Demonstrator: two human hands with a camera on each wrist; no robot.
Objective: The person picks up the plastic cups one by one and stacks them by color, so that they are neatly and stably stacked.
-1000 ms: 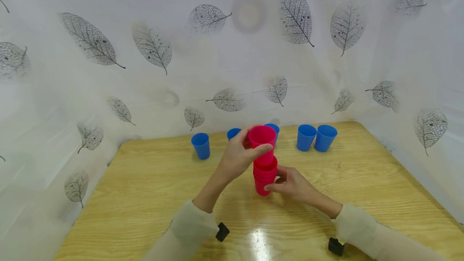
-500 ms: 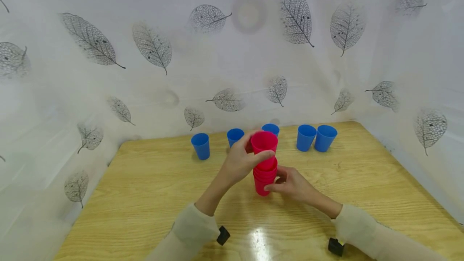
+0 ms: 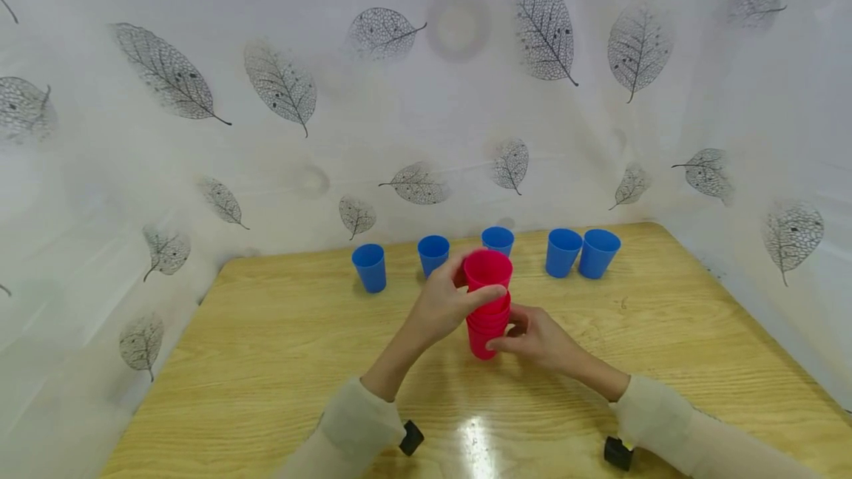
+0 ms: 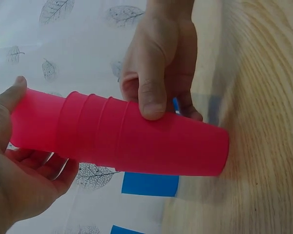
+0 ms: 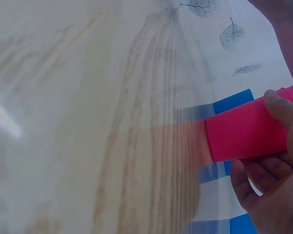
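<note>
The left hand [image 3: 441,303] is holding a red cup [image 3: 487,272] between thumb and fingers — its base is sitting inside a red stack [image 3: 482,344]. The right hand [image 3: 541,340] is gripping that stack on the bench [image 3: 279,346]; 5 blue cups [image 3: 371,272] are standing behind.

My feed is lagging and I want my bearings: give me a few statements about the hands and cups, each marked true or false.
1. Five blue cups stand on the table. True.
2. The left hand holds the top red cup. True.
3. The right hand lies flat on the table. False: it grips the red stack.
4. The red stack lies on its side. False: it is upright.
5. The blue cups are nested together. False: they stand singly.
</note>
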